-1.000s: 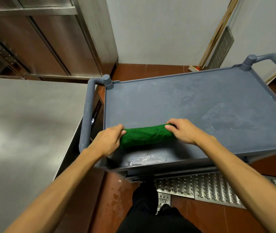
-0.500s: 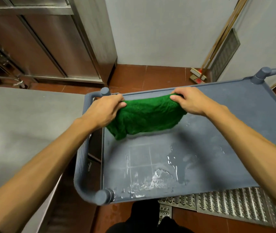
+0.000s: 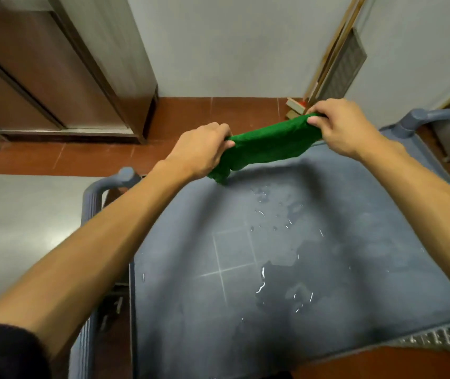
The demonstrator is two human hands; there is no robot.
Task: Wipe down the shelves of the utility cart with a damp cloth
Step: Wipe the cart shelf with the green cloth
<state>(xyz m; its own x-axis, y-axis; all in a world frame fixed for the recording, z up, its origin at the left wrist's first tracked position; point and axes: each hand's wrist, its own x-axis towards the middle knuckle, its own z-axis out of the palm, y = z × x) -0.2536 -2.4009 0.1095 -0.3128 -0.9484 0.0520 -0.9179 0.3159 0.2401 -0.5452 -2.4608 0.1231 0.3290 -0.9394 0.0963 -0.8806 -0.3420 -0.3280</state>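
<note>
Cloth: I am holding the green cloth (image 3: 270, 144) bunched and stretched between both hands, over the far edge of the cart's top shelf. Its lower left end is hanging down close to the shelf, and I cannot tell whether it is touching.
Left hand: my left hand (image 3: 200, 151) is gripping the cloth's left end, knuckles up, fingers (image 3: 225, 144) curled tight round the fabric.
Right hand: my right hand (image 3: 341, 127) is pinching the right end, higher and farther off than the left, fingers curled round the fabric.
Top shelf: the grey top shelf (image 3: 369, 242) is lying under my forearms, with wet patches (image 3: 281, 285) and droplets glistening across its middle.
Handles: the left handle (image 3: 92, 198) is running along the shelf's left side, and the right handle (image 3: 434, 117) is showing at the far right corner.
Table: a steel table (image 3: 21, 228) is standing just left of the cart.
Surroundings: a steel cabinet (image 3: 40, 64) is standing on the red floor (image 3: 218, 116) at the far left. Wooden poles (image 3: 328, 53) are leaning on the wall beside a vent grille (image 3: 344, 67). A drain grate (image 3: 443, 335) is showing past the shelf's near right edge.
</note>
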